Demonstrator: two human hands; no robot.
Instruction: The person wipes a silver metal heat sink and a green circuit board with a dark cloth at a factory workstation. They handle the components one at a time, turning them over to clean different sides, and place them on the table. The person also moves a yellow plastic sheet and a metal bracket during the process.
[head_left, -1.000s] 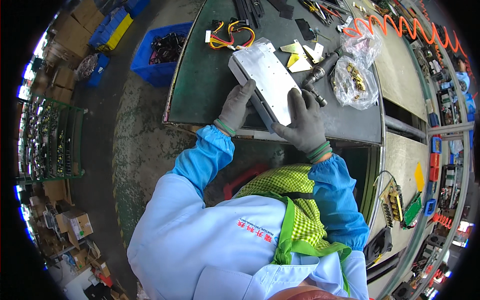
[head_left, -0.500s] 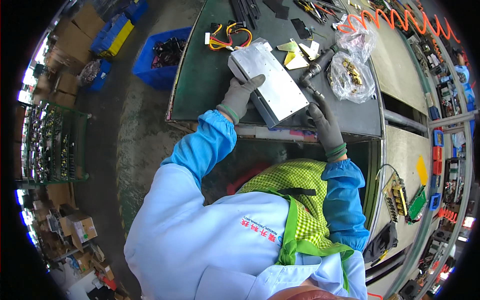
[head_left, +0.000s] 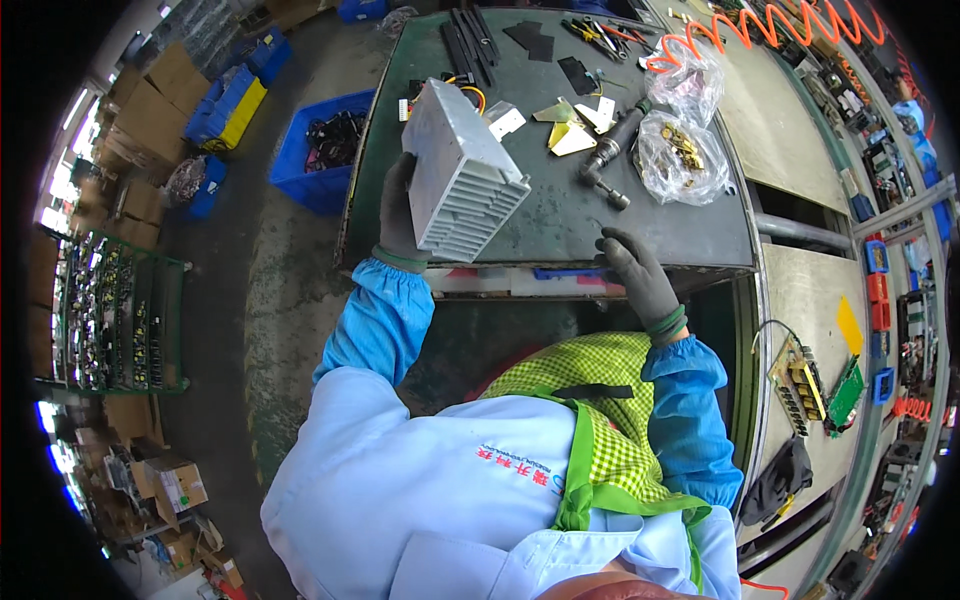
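The finned aluminium case (head_left: 465,165), flat face up in both earlier pictures, is now tipped so its finned end faces the person, and it sits further left. The left gloved hand (head_left: 398,215), its thumb on the top face 0.5 s ago, now grips the case's left side, thumb hidden. The right gloved hand (head_left: 645,280), pressed on the case 1.0 s ago and off it 0.5 s ago, is now well apart from it. The cable harness (head_left: 475,97), earlier largely exposed, is mostly covered by the case.
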